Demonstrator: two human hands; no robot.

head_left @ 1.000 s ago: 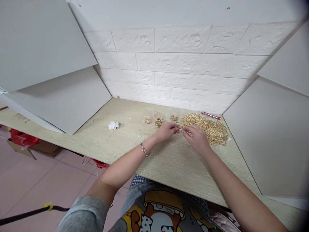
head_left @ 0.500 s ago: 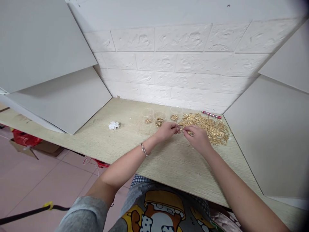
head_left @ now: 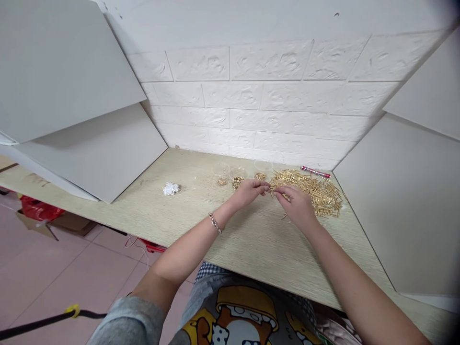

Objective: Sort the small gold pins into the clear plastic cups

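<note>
I see the gold rods point(head_left: 321, 192) heaped on the pale tabletop point(head_left: 201, 225), a white brick-patterned wall point(head_left: 266, 98) behind them, left hand point(head_left: 248, 191) and right hand point(head_left: 298, 206) at their left edge, fingers pinched together, anything held too small to tell.

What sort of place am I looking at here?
Probably a small-parts workbench: a heap of thin gold-coloured pieces and clear cups with gold-coloured bits sit between pale panels.

Thin gold rods point(head_left: 323, 195), loose criss-crossed heap on tabletop point(head_left: 251, 249).
</note>
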